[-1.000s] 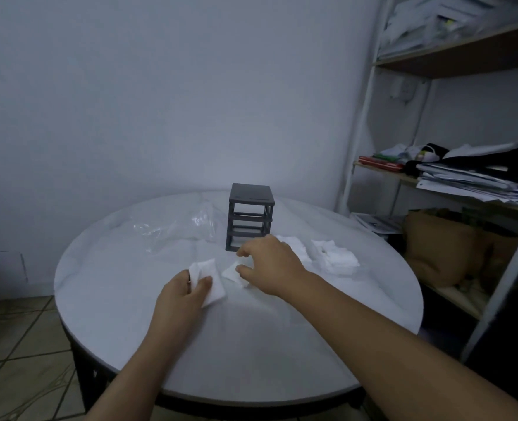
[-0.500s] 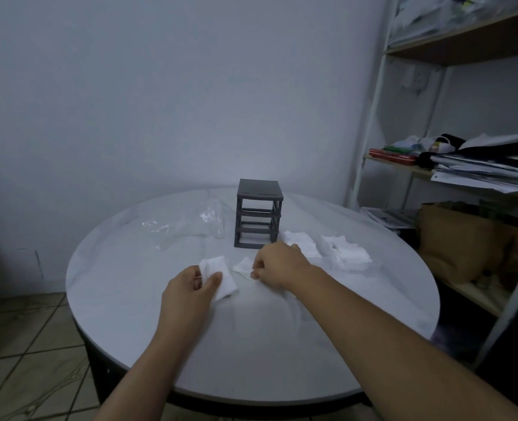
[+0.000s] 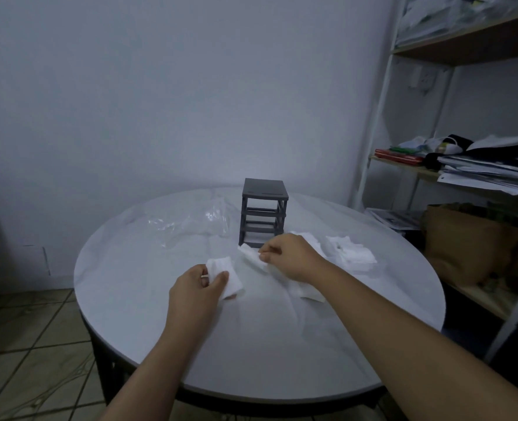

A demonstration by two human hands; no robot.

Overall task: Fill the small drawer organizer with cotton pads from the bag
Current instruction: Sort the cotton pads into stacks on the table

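Gripping a small stack of cotton pads [image 3: 225, 276] in the left hand [image 3: 195, 288], thumb pressed on top and fingers clamped on the stack, just above the bench [image 3: 251, 344] near its centre. Pinching a single cotton pad [image 3: 251, 256] in the right hand [image 3: 289, 256], fingers [image 3: 271, 252] drawn together on its near edge, at 1 o'clock from the left hand and apart from it. Listing, at 12 o'clock on the round white bench: drawer organizer [image 3: 263, 214], dark grey, upright, open tiers facing the viewer, just beyond the pinched pad. At 11 o'clock: clear plastic bag [image 3: 190, 223], crumpled and lying flat, just beside the organizer's left side. At 2 o'clock: loose heap of pads [image 3: 350, 253], white, lying on the bench. At 1 o'clock, behind the right hand: further pads [image 3: 310, 240], partly hidden by it. Under the right forearm: one more flat pad [image 3: 310, 294]. Off the bench at 3 o'clock: shelf unit [image 3: 373, 165] bearing stacked papers [image 3: 488, 173], with a brown sack [image 3: 464, 247] on a lower shelf.
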